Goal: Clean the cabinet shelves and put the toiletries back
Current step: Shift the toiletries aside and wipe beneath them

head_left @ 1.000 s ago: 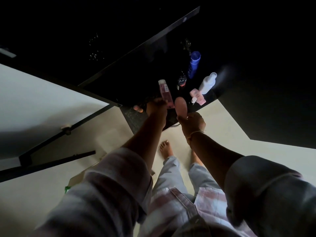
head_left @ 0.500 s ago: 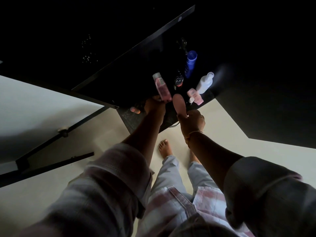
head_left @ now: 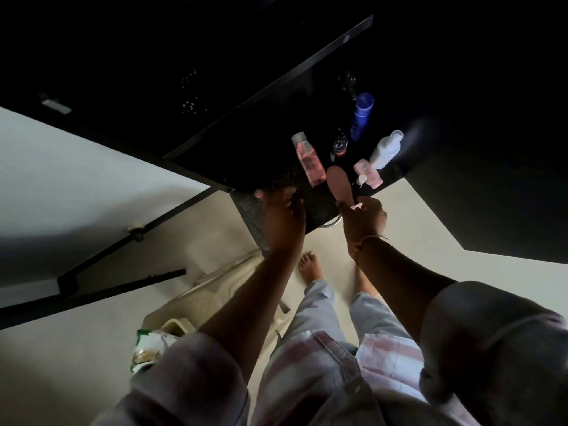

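Note:
On a dark speckled counter [head_left: 253,210] stand several toiletries: a pink bottle with a grey cap [head_left: 309,159], a small dark bottle [head_left: 339,146], a tall blue bottle [head_left: 361,116], a white bottle [head_left: 385,149] and a small pale pink bottle [head_left: 368,173]. My left hand [head_left: 284,215] rests at the counter's front edge with fingers spread and nothing in it, just below the pink bottle. My right hand [head_left: 362,219] grips the handle of a pink oval paddle [head_left: 338,182], whose head points in among the bottles. The cabinet above is too dark to make out.
A cream fixture [head_left: 221,287] sits on the pale floor below my left arm, with a green and white packet [head_left: 150,345] beside it. Black bars [head_left: 123,241] cross the white surface at left. My bare feet stand under the counter edge.
My left hand has let go of the pink bottle, which now stays on the counter, and has drawn back to the counter's edge. My right hand still holds the paddle in place.

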A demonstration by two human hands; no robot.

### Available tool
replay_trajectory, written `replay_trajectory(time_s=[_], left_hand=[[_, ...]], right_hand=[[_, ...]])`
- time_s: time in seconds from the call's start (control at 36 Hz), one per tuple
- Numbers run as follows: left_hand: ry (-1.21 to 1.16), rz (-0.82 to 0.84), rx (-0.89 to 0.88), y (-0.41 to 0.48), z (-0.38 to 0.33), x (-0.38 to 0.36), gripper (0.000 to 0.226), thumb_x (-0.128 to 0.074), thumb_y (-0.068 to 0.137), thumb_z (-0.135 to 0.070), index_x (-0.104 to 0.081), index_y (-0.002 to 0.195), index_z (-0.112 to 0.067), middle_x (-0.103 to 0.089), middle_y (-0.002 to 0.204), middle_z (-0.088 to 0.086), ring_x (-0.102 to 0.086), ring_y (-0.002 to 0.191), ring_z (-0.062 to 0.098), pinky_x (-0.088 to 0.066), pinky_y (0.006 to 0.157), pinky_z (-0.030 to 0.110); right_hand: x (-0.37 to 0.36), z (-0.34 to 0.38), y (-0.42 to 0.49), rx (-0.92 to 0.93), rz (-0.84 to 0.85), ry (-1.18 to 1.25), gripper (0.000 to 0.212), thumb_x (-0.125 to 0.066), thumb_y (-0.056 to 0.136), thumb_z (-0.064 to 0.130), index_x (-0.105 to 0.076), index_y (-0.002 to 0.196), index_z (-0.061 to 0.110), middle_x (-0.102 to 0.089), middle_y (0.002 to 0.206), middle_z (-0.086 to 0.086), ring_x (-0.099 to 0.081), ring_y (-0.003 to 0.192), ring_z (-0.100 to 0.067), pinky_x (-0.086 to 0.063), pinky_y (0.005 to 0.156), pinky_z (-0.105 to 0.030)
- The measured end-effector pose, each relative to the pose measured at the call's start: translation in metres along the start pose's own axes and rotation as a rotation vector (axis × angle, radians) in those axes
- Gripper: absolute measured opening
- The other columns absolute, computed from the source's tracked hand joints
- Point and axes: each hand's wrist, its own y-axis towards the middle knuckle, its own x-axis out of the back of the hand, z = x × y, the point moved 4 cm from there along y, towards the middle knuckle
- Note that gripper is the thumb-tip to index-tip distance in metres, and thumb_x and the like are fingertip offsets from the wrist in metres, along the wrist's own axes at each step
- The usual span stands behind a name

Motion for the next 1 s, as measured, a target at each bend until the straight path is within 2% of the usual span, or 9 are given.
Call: replay_trajectory(time_s=[0.06, 0.17, 0.31, 0.47, 0.67, 0.75, 0.86, 0.94, 1.0], left_hand=[[0.031, -0.093, -0.065, 0.000, 0.010, 0.017, 0.021, -0.064, 0.084, -0.015, -0.061, 0.104, -0.018, -0.050, 0.102, -0.005, -0.058, 0.094, 0.026, -0.052, 0.085, 0.044], [0.081, -0.166, -0.034, 0.007, 0.030, 0.037, 0.035, -0.071, 0.078, -0.021, -0.057, 0.110, -0.014, -0.050, 0.115, 0.010, -0.051, 0.105, 0.029, -0.048, 0.093, 0.043], [0.161, -0.089, 0.078, 0.027, 0.042, 0.039, 0.055, -0.077, 0.078, -0.022, -0.055, 0.129, -0.017, -0.051, 0.122, 0.011, -0.049, 0.114, 0.030, -0.048, 0.097, 0.040], [0.190, 0.021, 0.051, 0.039, 0.047, 0.036, 0.024, -0.070, 0.085, -0.023, -0.069, 0.108, -0.017, -0.063, 0.111, 0.007, -0.061, 0.101, 0.021, -0.052, 0.088, 0.035], [0.171, 0.035, 0.097, 0.039, 0.037, 0.040, 0.026, -0.059, 0.092, -0.012, -0.066, 0.118, -0.010, -0.073, 0.105, 0.003, -0.066, 0.100, 0.011, -0.042, 0.079, 0.013], [0.165, 0.018, 0.036, 0.040, 0.028, 0.039, 0.025, -0.058, 0.093, -0.014, -0.067, 0.116, -0.011, -0.073, 0.104, -0.001, -0.066, 0.103, 0.011, -0.041, 0.081, 0.012], [0.048, 0.043, -0.055, 0.043, 0.004, 0.025, 0.024, -0.063, 0.090, -0.019, -0.061, 0.114, -0.017, -0.073, 0.100, -0.009, -0.067, 0.094, 0.002, -0.055, 0.085, 0.025], [-0.003, 0.097, -0.157, 0.039, -0.031, 0.010, 0.022, -0.066, 0.091, -0.020, -0.062, 0.110, -0.010, -0.070, 0.102, -0.006, -0.064, 0.088, -0.001, -0.050, 0.074, 0.004], [-0.019, 0.134, -0.230, 0.040, -0.051, -0.002, 0.024, -0.067, 0.090, -0.024, -0.064, 0.108, -0.008, -0.071, 0.102, -0.001, -0.066, 0.089, 0.003, -0.051, 0.072, 0.007]], right_hand=[[0.001, 0.001, -0.005, -0.022, -0.012, 0.044, 0.052, -0.080, 0.068, 0.038, -0.062, 0.112, 0.018, -0.059, 0.112, -0.011, -0.057, 0.095, -0.023, -0.049, 0.088, -0.033], [0.003, 0.005, -0.016, 0.042, -0.006, 0.004, 0.042, -0.077, 0.072, 0.040, -0.064, 0.106, 0.019, -0.058, 0.106, -0.008, -0.053, 0.090, -0.020, -0.043, 0.076, -0.028], [0.003, 0.010, -0.026, 0.116, 0.005, -0.022, 0.037, -0.075, 0.072, 0.043, -0.063, 0.100, 0.022, -0.059, 0.103, -0.007, -0.059, 0.092, -0.026, -0.053, 0.080, -0.039], [0.012, 0.013, -0.021, 0.074, -0.018, -0.010, 0.046, -0.077, 0.075, 0.035, -0.057, 0.113, 0.018, -0.055, 0.110, -0.007, -0.053, 0.092, -0.021, -0.044, 0.080, -0.031], [0.016, 0.016, -0.014, 0.072, 0.000, -0.016, 0.045, -0.072, 0.076, 0.028, -0.059, 0.117, 0.017, -0.057, 0.114, -0.008, -0.054, 0.096, -0.021, -0.043, 0.082, -0.029], [0.016, 0.017, -0.012, 0.059, 0.015, -0.011, 0.045, -0.068, 0.076, 0.023, -0.059, 0.120, 0.016, -0.058, 0.114, -0.007, -0.055, 0.098, -0.023, -0.042, 0.080, -0.028], [0.015, 0.019, -0.010, 0.050, 0.013, -0.004, 0.044, -0.066, 0.076, 0.021, -0.060, 0.118, 0.015, -0.060, 0.114, -0.009, -0.056, 0.102, -0.026, -0.046, 0.086, -0.031], [0.014, 0.018, -0.008, 0.035, 0.015, 0.005, 0.043, -0.067, 0.076, 0.021, -0.058, 0.117, 0.015, -0.058, 0.114, -0.009, -0.055, 0.101, -0.025, -0.044, 0.085, -0.030], [0.015, 0.017, -0.007, 0.031, 0.015, 0.009, 0.044, -0.068, 0.076, 0.021, -0.057, 0.118, 0.016, -0.057, 0.114, -0.009, -0.054, 0.100, -0.025, -0.041, 0.082, -0.028]])
